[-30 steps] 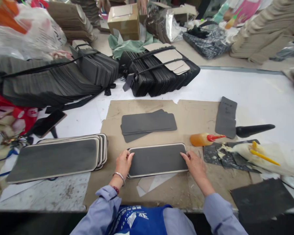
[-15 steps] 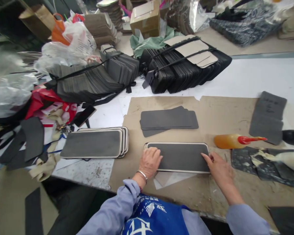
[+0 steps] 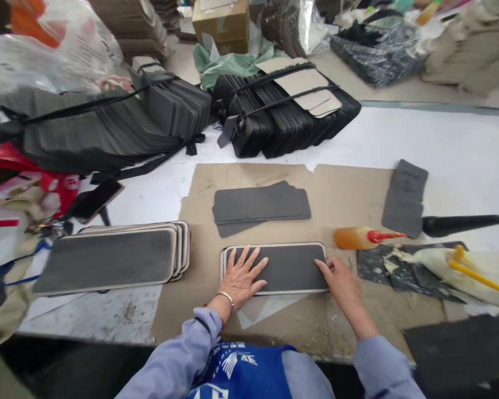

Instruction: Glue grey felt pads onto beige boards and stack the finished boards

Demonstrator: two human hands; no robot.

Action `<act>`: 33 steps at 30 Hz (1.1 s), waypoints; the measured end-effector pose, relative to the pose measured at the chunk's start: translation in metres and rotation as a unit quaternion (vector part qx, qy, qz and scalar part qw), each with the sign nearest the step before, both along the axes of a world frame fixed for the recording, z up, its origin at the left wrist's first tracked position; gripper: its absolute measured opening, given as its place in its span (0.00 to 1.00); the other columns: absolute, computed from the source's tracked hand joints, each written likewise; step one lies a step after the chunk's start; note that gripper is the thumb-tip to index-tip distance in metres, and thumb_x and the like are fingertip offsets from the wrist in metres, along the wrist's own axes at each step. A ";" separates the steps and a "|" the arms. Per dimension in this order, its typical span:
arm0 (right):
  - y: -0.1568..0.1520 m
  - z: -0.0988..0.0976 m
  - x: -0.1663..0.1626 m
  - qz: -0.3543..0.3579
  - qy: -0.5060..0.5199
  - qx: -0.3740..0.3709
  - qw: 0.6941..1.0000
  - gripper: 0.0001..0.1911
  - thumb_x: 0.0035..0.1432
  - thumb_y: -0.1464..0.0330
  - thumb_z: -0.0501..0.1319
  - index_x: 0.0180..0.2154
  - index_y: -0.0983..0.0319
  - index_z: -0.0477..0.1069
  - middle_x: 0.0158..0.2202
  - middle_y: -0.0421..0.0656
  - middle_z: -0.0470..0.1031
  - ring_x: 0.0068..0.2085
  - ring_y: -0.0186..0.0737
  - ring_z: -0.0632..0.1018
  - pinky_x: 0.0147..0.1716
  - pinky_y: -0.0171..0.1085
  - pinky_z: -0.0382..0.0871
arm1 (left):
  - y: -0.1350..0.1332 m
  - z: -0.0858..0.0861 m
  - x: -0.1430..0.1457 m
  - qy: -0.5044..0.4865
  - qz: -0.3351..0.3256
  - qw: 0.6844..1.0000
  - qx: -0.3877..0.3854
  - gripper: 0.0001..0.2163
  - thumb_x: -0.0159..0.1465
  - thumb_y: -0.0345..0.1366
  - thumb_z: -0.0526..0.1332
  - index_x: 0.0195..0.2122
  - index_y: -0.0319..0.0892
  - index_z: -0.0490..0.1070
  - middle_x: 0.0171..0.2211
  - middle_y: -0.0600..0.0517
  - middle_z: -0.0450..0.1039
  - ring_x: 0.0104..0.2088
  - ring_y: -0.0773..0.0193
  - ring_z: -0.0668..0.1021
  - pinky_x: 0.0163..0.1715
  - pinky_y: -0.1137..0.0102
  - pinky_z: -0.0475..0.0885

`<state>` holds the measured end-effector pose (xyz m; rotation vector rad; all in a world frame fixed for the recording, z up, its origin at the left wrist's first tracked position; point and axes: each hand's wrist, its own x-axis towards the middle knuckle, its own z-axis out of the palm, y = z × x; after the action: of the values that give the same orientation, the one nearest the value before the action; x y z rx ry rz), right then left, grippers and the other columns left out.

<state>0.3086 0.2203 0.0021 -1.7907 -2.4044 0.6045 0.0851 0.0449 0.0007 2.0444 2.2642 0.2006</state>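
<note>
The pale-rimmed grey panel (image 3: 291, 269) was laid on the cardboard sheet (image 3: 349, 205), its long axis set left to right between the two hands. Its left part was covered by the left hand (image 3: 240, 281), pressed flat with fingers spread, so nothing was pinched there. Its right end was touched by the right hand (image 3: 344, 285), the thumb tip placed at the edge and the other fingers curled; whether the rim was pinched from beneath could not be told. The stack of similar panels (image 3: 108, 260) was flanked more closely by the left hand, the orange bottle (image 3: 351, 238) by the right.
</note>
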 end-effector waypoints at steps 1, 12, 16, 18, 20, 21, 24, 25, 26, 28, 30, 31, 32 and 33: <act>0.001 -0.001 0.001 -0.005 0.002 0.012 1.000 0.19 0.54 0.50 0.50 0.24 0.58 0.61 0.20 0.38 0.65 0.23 0.39 0.67 0.23 0.36 0.56 | 0.001 -0.001 0.000 0.003 0.000 1.000 0.007 0.25 0.62 0.52 0.50 0.59 0.55 0.53 0.62 0.53 0.52 0.61 0.51 0.53 0.58 0.49 0.43; -0.017 -0.003 -0.053 0.243 0.027 0.187 0.951 0.29 0.59 0.61 0.51 0.59 0.69 0.52 0.61 0.56 0.52 0.63 0.51 0.49 0.58 0.52 0.46 | 0.001 -0.007 -0.001 0.035 -0.021 0.999 0.012 0.27 0.59 0.44 0.57 0.60 0.53 0.52 0.61 0.49 0.54 0.61 0.48 0.55 0.59 0.47 0.40; -0.009 -0.014 -0.059 0.252 0.020 0.156 0.955 0.31 0.59 0.60 0.51 0.60 0.67 0.49 0.62 0.54 0.51 0.63 0.51 0.48 0.59 0.54 0.42 | 0.002 -0.006 -0.001 0.026 -0.020 0.999 0.013 0.27 0.59 0.43 0.58 0.59 0.53 0.53 0.60 0.48 0.55 0.60 0.46 0.56 0.58 0.45 0.42; -0.005 -0.017 -0.054 0.247 0.045 0.155 0.955 0.30 0.60 0.60 0.49 0.60 0.67 0.48 0.62 0.53 0.51 0.63 0.49 0.48 0.59 0.53 0.44 | 0.003 -0.006 -0.001 0.015 -0.016 1.000 0.010 0.28 0.58 0.42 0.58 0.59 0.53 0.53 0.60 0.48 0.55 0.60 0.46 0.56 0.58 0.45 0.42; -0.002 -0.020 -0.044 0.199 0.083 0.163 0.963 0.29 0.62 0.62 0.46 0.60 0.70 0.47 0.60 0.55 0.54 0.62 0.47 0.51 0.58 0.51 0.49 | 0.004 -0.004 0.000 -0.001 -0.013 1.000 0.003 0.28 0.58 0.42 0.59 0.59 0.54 0.53 0.60 0.48 0.55 0.61 0.47 0.55 0.58 0.44 0.43; -0.001 -0.021 -0.036 0.161 0.093 0.167 0.968 0.28 0.62 0.62 0.45 0.59 0.72 0.49 0.59 0.57 0.56 0.62 0.46 0.53 0.57 0.49 0.52 | 0.004 -0.003 0.000 -0.012 -0.012 1.000 0.002 0.27 0.59 0.42 0.58 0.59 0.54 0.53 0.60 0.48 0.54 0.61 0.47 0.55 0.58 0.44 0.44; -0.001 -0.027 -0.008 0.080 0.074 0.171 0.979 0.24 0.62 0.64 0.43 0.53 0.74 0.60 0.52 0.59 0.65 0.55 0.47 0.64 0.53 0.47 0.59 | -0.002 0.001 -0.001 -0.058 0.023 0.997 0.036 0.25 0.62 0.39 0.55 0.60 0.50 0.52 0.62 0.45 0.49 0.62 0.50 0.53 0.58 0.47 0.50; -0.002 -0.028 0.001 0.079 0.061 0.170 0.980 0.23 0.62 0.65 0.43 0.50 0.73 0.63 0.49 0.59 0.68 0.53 0.47 0.66 0.52 0.47 0.59 | -0.007 0.002 -0.001 -0.077 0.053 0.993 0.065 0.25 0.63 0.37 0.53 0.61 0.48 0.50 0.63 0.43 0.47 0.62 0.51 0.52 0.58 0.49 0.52; -0.003 -0.030 0.009 0.086 0.051 0.170 0.980 0.22 0.61 0.65 0.43 0.47 0.72 0.66 0.47 0.58 0.69 0.51 0.47 0.68 0.51 0.48 0.60 | -0.014 0.002 -0.001 -0.098 0.092 0.986 0.096 0.25 0.63 0.35 0.51 0.62 0.45 0.48 0.63 0.42 0.46 0.62 0.53 0.52 0.58 0.50 0.53; -0.008 -0.031 0.019 0.098 0.044 0.172 0.979 0.22 0.60 0.66 0.42 0.43 0.71 0.69 0.44 0.57 0.72 0.48 0.47 0.71 0.50 0.48 0.61 | -0.031 0.000 -0.002 -0.144 0.190 0.961 0.143 0.25 0.64 0.33 0.48 0.62 0.41 0.45 0.62 0.40 0.48 0.62 0.55 0.53 0.58 0.53 0.55; -0.011 -0.031 0.021 0.104 0.041 0.175 0.978 0.21 0.58 0.67 0.43 0.41 0.69 0.70 0.42 0.55 0.73 0.46 0.47 0.72 0.49 0.47 0.63 | -0.050 -0.006 -0.002 -0.195 0.285 0.927 0.149 0.23 0.64 0.34 0.47 0.61 0.40 0.48 0.60 0.40 0.53 0.60 0.56 0.58 0.58 0.55 0.58; -0.013 -0.030 0.020 0.105 0.041 0.176 0.978 0.20 0.58 0.67 0.43 0.40 0.67 0.70 0.42 0.54 0.73 0.45 0.47 0.72 0.48 0.48 0.63 | -0.058 -0.008 -0.001 -0.221 0.322 0.910 0.141 0.22 0.64 0.35 0.47 0.60 0.40 0.52 0.59 0.41 0.56 0.59 0.56 0.61 0.58 0.55 0.59; -0.015 -0.028 0.019 0.106 0.042 0.176 0.978 0.20 0.58 0.67 0.43 0.40 0.67 0.70 0.41 0.54 0.74 0.45 0.47 0.72 0.48 0.48 0.63 | -0.065 -0.011 -0.001 -0.246 0.349 0.894 0.134 0.21 0.64 0.35 0.47 0.59 0.40 0.56 0.58 0.41 0.59 0.58 0.55 0.63 0.57 0.56 0.60; -0.017 -0.026 0.017 0.107 0.043 0.177 0.977 0.20 0.57 0.67 0.44 0.40 0.66 0.70 0.40 0.54 0.74 0.45 0.48 0.72 0.48 0.49 0.63 | -0.070 -0.012 0.000 -0.271 0.364 0.882 0.129 0.20 0.64 0.36 0.47 0.57 0.41 0.59 0.56 0.42 0.61 0.56 0.56 0.65 0.57 0.56 0.61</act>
<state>0.3252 0.2038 -0.0237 -1.3495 -2.4712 0.2395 0.0853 -0.0247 -0.0113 0.8939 2.5488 1.0175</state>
